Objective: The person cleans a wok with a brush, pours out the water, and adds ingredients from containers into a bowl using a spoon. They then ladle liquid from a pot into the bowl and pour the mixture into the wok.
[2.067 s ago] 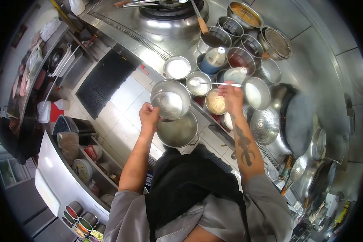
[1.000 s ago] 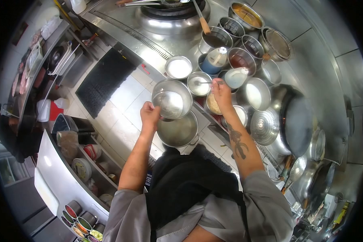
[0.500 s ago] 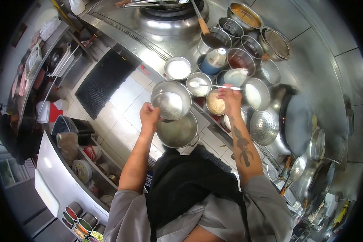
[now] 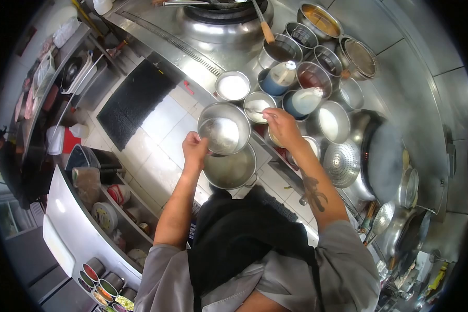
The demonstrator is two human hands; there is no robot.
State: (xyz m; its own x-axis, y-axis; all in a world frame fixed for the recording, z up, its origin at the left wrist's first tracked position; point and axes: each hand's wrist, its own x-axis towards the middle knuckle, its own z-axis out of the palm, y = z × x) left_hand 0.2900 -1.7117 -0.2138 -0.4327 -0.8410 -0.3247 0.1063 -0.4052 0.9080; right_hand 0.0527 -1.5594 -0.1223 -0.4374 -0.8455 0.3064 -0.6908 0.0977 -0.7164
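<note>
My left hand (image 4: 195, 150) is closed on the rim of a metal bowl (image 4: 207, 115), whose inside shows a bright, shiny bottom. Partly hidden beneath it is a wider metal pot (image 4: 229, 172) with a loop handle. My right hand (image 4: 283, 127) pinches a thin-handled spoon (image 4: 257, 111). The spoon's head is at a small metal container of white powder (image 4: 258, 102), just right of the bowl. Behind my right hand, a container of pale yellowish powder is mostly covered. Another container of white contents (image 4: 233, 87) stands beyond the bowl.
Squeeze bottles (image 4: 280, 78) and several metal containers of sauce crowd the counter. A perforated ladle (image 4: 342, 165) rests beside a large wok (image 4: 382, 161) on the right. Another wok station (image 4: 218, 26) is at the top. A black mat (image 4: 135, 101) lies on the tiled floor.
My right hand has moved left and turned, bringing the spoon lower into the white powder container. The pale yellowish powder is now mostly covered by that hand. My left hand still holds the bowl.
</note>
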